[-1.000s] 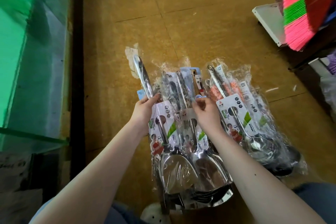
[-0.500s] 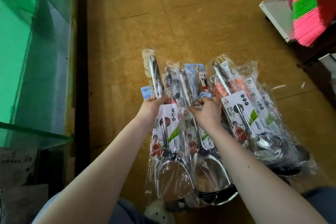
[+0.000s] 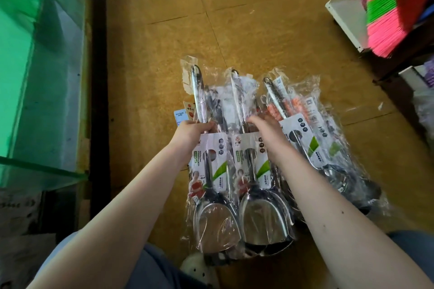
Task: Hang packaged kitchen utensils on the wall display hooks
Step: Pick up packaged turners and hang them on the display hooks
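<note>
Both hands are out over a pile of wrapped utensils lying on the yellowish floor [image 3: 234,19], low in the centre of the frame. At far left stands a green-tinted glass case [image 3: 35,77], with a dark strip along its base. Next to the right, the left hand [image 3: 195,132] has its fingers curled round the steel handle of the left scoop pack [image 3: 213,213], gripping just above the printed card; the scoop's bowl points toward the bottom of the frame, near a white shoe [image 3: 197,267]. A small blue-and-white tag [image 3: 180,115] peeks out just left of that hand. Touching this pack on its right lies the middle scoop pack [image 3: 260,213], in the same clear wrap. The right hand [image 3: 265,129] reaches across its handle, fingers dipping among the wrappers; whether they hold anything I cannot tell. Further right is a bundle of packaged ladles [image 3: 328,148], angled toward the lower right. In the upper right corner a broom head [image 3: 385,19] with pink and green bristles overhangs a white board [image 3: 345,14].
</note>
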{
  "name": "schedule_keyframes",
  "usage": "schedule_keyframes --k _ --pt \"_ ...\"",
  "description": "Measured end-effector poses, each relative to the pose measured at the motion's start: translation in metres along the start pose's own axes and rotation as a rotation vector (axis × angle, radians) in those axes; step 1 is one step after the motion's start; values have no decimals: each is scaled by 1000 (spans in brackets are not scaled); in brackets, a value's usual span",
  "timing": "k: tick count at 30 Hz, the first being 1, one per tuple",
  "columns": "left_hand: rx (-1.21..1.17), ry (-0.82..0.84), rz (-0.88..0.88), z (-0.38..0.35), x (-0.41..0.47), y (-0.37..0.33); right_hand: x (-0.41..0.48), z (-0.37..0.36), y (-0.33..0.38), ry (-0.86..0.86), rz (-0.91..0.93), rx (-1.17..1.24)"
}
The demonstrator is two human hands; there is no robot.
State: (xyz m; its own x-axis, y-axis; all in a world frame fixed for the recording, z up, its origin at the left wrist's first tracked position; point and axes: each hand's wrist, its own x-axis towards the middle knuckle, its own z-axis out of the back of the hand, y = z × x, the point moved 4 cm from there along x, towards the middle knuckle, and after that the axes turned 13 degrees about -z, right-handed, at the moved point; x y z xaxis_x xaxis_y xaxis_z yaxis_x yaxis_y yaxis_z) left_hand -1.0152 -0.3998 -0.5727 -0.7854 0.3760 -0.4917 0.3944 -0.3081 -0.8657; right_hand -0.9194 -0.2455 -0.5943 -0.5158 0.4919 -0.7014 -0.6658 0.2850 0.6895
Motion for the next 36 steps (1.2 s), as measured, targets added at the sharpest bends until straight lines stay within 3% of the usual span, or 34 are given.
schedule_keyframes --k 9,14,19,24,28,36 --pt "-135 55 -2 -30 -20 -18 -23 22 12 -72 70 73" --pt "-30 158 -32 -60 -63 -76 -75 52 45 -154 78 96" --pt "31 164 -31 -88 -132 -176 -158 100 108 -198 98 91" --pt "74 230 -154 -114 -205 -291 -260 164 185 -229 114 140" --pt "51 168 -136 -134 -265 -383 -344 221 247 -262 114 168" --pt "153 278 -392 -196 -368 -525 -466 319 323 -391 193 244"
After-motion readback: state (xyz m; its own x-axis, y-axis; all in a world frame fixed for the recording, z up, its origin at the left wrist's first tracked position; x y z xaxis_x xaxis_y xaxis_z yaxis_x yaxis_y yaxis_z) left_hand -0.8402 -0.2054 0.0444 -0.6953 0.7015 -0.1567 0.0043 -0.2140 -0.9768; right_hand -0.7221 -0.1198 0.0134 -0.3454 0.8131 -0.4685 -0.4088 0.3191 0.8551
